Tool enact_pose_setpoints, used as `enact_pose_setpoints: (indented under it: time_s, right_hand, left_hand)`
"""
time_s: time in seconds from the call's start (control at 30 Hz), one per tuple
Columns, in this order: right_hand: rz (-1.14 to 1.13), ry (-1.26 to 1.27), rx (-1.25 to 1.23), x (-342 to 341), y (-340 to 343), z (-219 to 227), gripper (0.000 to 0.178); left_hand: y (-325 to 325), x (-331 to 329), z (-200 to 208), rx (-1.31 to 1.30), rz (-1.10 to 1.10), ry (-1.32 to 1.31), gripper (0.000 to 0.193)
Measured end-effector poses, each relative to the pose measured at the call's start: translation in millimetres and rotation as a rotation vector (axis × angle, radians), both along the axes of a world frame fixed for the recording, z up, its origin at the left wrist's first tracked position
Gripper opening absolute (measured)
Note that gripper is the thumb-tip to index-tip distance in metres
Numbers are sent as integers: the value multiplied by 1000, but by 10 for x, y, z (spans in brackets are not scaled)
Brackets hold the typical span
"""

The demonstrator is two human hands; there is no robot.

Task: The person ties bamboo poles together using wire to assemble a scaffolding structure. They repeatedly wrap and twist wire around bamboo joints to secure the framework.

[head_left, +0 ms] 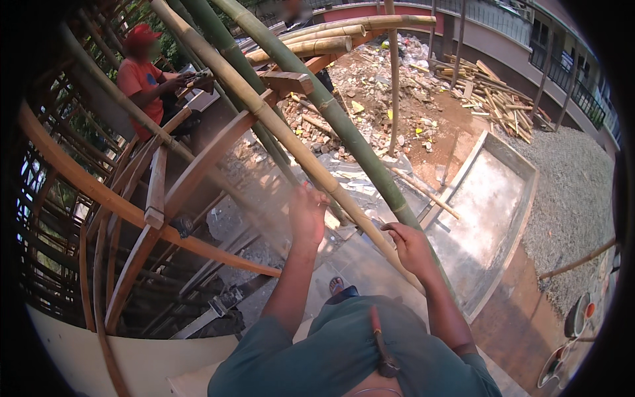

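Observation:
A tan bamboo pole point(309, 157) slants down in front of me, between my hands. My left hand point(308, 213) is raised at its left side, fingers bent together; I cannot make out what they hold, if anything. Just right of the same pole is my right hand point(410, 250), its fingers curled in and the thumb side toward the pole. Anything inside that grip is too small to tell. A thick green bamboo pole point(347, 135) runs past beyond my right hand. Against my chest lies a red-handled tool point(377, 324) with a dark lower end.
A person in a red cap point(137, 86) sits among timber at left. An orange wooden beam point(126, 202) crosses below. Cut bamboo poles point(317, 46) rest across a frame. Farther off are rubble point(377, 86), a wood pile point(496, 92), a concrete-edged slab point(486, 192) and gravel point(569, 178).

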State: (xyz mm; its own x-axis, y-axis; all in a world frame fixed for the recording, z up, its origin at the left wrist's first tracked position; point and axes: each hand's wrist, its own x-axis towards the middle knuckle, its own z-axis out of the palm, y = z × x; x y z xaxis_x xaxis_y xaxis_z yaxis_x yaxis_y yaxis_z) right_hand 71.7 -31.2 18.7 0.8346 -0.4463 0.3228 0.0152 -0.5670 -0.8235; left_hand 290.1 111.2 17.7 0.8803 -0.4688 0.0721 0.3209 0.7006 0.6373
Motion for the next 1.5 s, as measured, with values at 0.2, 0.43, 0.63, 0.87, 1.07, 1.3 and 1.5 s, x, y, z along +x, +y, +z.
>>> enact_pose_setpoints:
  time_s: [0.2, 0.43, 0.63, 0.87, 1.07, 1.3, 1.5]
  right_hand:
    - [-50, 163, -235, -208, -227, 77, 21]
    - [-4, -9, -397, -172, -394, 759, 26]
    - [166, 344, -513, -198, -427, 191, 18]
    - [200, 239, -160, -348, -690, 418, 15]
    - [470, 485, 72, -462, 57, -586, 23]
    - [-22, 262, -125, -426, -200, -867, 17]
    - [429, 570, 16, -650, 347, -1109, 20]
  left_hand:
    - [254, -729, 94, 938, 615, -1228, 27]
    - [158, -637, 107, 959, -175, -1325, 19]
    - [-46, -436, 163, 939, -164, -1347, 15]
    - [134, -524, 77, 853, -431, -1502, 20]
    - [97, -274, -559, 1061, -521, -1470, 25]
    - [328, -628, -885, 981, -920, -1260, 28]
    - [250, -421, -1054, 1004, -829, -1054, 29]
